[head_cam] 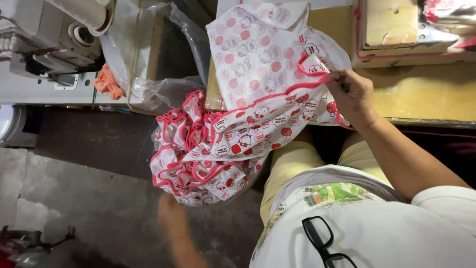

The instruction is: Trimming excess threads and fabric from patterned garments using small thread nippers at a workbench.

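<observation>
Printed fabric with pink binding, held at one edge.

The printed fabric (258, 74) lay on the table (426, 94), spilling over its edge into a heap above bare floor (99, 198). Right hand (352, 94) pinched the pink binding. Left hand (171, 216), blurred below the heap; grip indeterminate.

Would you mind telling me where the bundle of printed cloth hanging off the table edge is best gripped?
Probably from below and the left: the bundle sags off the table in loose folds with pink trim. The left hand, blurred, is under it; the right hand pinches the trimmed edge up on the table.
</observation>
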